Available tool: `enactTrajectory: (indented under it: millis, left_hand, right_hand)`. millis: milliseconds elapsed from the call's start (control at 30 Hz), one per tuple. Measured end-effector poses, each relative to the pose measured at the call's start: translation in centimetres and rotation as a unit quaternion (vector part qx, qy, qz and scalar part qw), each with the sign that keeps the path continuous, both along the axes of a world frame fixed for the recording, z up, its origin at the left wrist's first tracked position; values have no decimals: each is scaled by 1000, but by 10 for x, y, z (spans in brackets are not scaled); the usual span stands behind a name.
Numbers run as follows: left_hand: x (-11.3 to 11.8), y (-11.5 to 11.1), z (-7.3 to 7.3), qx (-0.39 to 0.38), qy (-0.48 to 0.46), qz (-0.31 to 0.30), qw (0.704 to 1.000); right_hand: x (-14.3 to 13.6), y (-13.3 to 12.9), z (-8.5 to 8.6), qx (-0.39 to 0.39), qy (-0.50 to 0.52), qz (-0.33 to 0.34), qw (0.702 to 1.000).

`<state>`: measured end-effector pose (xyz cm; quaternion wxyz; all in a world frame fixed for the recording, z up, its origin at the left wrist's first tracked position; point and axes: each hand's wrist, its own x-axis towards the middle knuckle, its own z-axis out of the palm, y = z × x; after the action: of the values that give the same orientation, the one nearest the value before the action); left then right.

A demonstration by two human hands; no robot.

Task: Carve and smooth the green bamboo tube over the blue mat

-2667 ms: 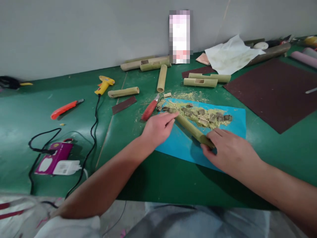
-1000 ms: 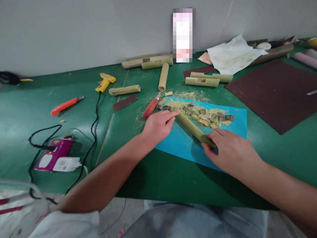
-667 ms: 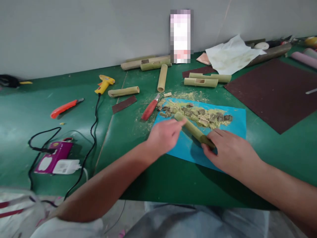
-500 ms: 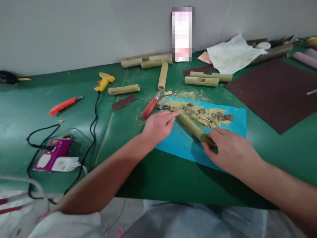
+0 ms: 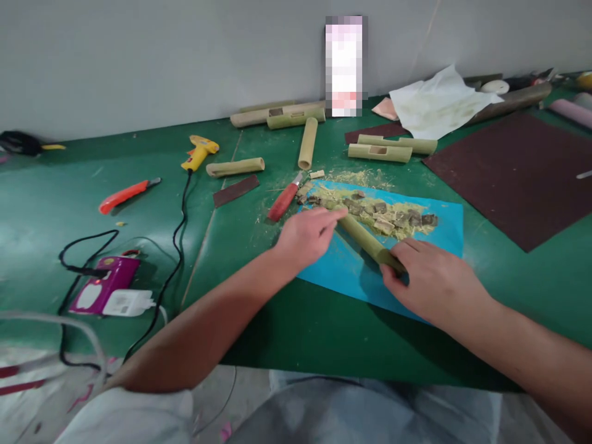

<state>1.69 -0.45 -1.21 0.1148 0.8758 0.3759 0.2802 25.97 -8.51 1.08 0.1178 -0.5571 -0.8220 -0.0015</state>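
Note:
A green bamboo tube (image 5: 363, 237) slants across the blue sheet (image 5: 333, 274), its near end toward my right side. My right hand (image 5: 423, 274) is closed around that near end, the thumb underneath. At the far end, my left hand (image 5: 308, 234) lies against the tube with the index finger stretched across it and the other fingers curled; what its palm covers is hidden. Just beyond the tube, a pile of bamboo shavings and dark chips (image 5: 383, 216) covers the back of the sheet. A red-handled knife (image 5: 284, 200) lies left of the pile, near my left hand.
More bamboo tubes (image 5: 308, 145) lie toward the wall. To the left are a yellow glue gun (image 5: 201, 152), an orange utility knife (image 5: 124, 196) and a purple power strip (image 5: 106, 283) with cords. Dark brown sheet (image 5: 513, 179) and white cloth (image 5: 441, 105) lie right.
The whole view has shifted slightly, so things appear a little farther right. Both hands stay on the bamboo tube, with hardly any movement against it.

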Motion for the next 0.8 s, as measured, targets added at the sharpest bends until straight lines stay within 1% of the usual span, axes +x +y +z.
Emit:
enactTrajectory:
  millis: [33,67,167,200,300,333,433,467,500,567,600,733,800]
  left_hand:
    - [1,0,0,1,-6,11,1000]
    - [2,-1,0,0,-7,10,1000]
    - [2,-2,0,-4,12,-35,999]
    - [1,-1,0,-4,14,-31,999]
    - [-3,0,-1,9,9,33,999]
    - [-3,0,-1,13,13,34,999]
    - [-3,-4,-1,22,41,-28,999]
    - [-3,-4,-1,23,44,-34,998]
    - [-3,-4,-1,23,40,-25,999]
    - [-3,-2,-1,25,24,15,999]
    - [-3,-2,-1,26,20,22,999]
    - [-1,-3,0,6,32,-31,999]
    - [-1,-1,1,-8,19,-15,1000]
  right_hand:
    - [0,0,0,-3,-2,-3,1000]
    - [0,0,1,-6,-5,-4,1000]
    - [-1,-2,2,-14,-13,-7,1000]
    - [-1,-2,2,-15,-14,-9,1000]
    - [-1,-3,2,-9,-13,-7,1000]
    - [-1,-3,2,-6,-12,-3,1000]
    - [-1,-3,2,-2,-5,12,1000]
    - [-1,-3,2,0,-3,13,1000]
    - [-1,-3,2,1,-2,12,1000]
    - [-1,-3,2,6,0,6,1000]
    - [-1,-3,1,5,-1,4,1000]
    - [-1,-2,1,-5,-5,3,1000]
    - [-1,-2,1,1,-7,1,1000]
